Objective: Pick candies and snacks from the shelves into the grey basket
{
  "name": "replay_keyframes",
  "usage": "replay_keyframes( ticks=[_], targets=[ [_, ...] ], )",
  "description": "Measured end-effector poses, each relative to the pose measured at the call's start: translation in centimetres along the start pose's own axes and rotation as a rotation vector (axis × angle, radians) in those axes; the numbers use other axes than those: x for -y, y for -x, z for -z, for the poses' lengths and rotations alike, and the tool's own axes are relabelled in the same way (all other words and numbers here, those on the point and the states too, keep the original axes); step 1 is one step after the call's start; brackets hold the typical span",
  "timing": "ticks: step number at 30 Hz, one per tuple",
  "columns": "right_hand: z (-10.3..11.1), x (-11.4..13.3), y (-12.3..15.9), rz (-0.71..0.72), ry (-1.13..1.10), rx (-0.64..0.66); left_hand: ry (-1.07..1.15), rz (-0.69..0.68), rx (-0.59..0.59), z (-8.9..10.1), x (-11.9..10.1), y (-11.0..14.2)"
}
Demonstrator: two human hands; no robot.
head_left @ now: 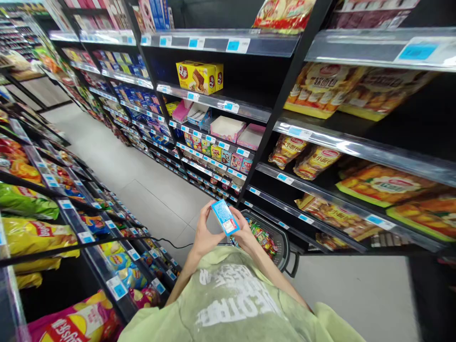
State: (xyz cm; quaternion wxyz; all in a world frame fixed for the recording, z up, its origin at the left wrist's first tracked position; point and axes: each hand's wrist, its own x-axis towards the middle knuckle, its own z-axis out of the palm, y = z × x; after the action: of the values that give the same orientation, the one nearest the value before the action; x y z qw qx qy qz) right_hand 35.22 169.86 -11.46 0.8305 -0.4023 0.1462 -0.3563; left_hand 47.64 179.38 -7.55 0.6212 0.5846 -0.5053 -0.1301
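Observation:
A small blue box (225, 216) with white print and a pale label is held up in front of my chest, between both hands. My left hand (205, 229) grips its left side, fingers at the upper edge and thumb near the bottom. My right hand (242, 229) is closed on the right side of the same box. Just beyond and below my right hand is a dark basket (283, 237) with many small colourful wrapped packets (264, 240) in it.
Shelves ahead carry yellow boxes (199, 78), an open white-bottomed carton (227, 128) and small snack boxes (215, 152). Bread bags (317, 161) fill shelves on the right. Chip bags (39, 236) line the left rack. A grey tiled aisle floor (142, 190) runs between, crossed by a black cord (171, 243).

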Motion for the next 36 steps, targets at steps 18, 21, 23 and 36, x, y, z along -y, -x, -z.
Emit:
replay_keyframes(
  ticks=[18,21,23,36],
  targets=[
    [-0.1,-0.5,-0.5,0.215,0.268,0.073,-0.006,0.153,-0.110,0.0,1.7,0.4],
    [0.0,-0.7,-0.3,0.194,0.239,0.031,0.045,0.083,-0.159,0.3,2.1,0.1],
    [0.2,-0.8,-0.4,0.154,0.197,0.009,0.080,0.042,-0.159,0.5,1.9,-0.2],
    [0.0,-0.3,-0.4,0.075,0.185,-0.039,0.149,0.073,-0.157,0.3,0.6,-0.3]
  ],
)
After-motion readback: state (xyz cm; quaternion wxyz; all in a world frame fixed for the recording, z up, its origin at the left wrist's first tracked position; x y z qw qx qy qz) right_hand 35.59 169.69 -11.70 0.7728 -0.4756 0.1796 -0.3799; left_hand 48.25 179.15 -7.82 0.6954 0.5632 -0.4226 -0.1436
